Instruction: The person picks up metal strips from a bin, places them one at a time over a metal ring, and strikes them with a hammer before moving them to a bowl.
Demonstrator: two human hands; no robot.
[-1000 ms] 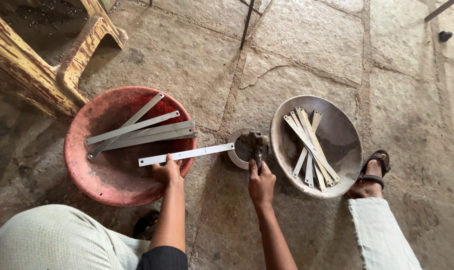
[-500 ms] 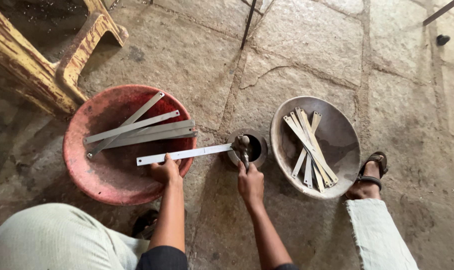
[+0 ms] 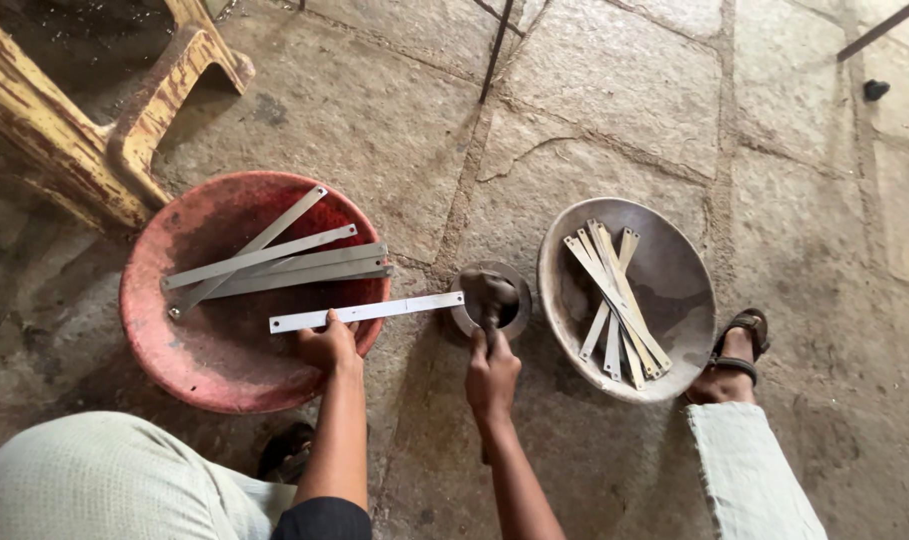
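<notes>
Between two basins: metal strip (image 3: 366, 311), long axis left-right, right end on round anvil (image 3: 490, 300); left hand (image 3: 326, 345) pinching strip; right hand (image 3: 491, 375) clenched on hammer (image 3: 488, 297).

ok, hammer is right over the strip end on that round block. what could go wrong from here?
1. The left hand pinches the metal strip at mid-length only; a blow on its end could kick it up or sting the fingers.
2. The hammer head sits over a small round anvil; an off-centre hit may glance toward the grey pan.
3. The right hand grips close to the head, likely limiting control.
</notes>
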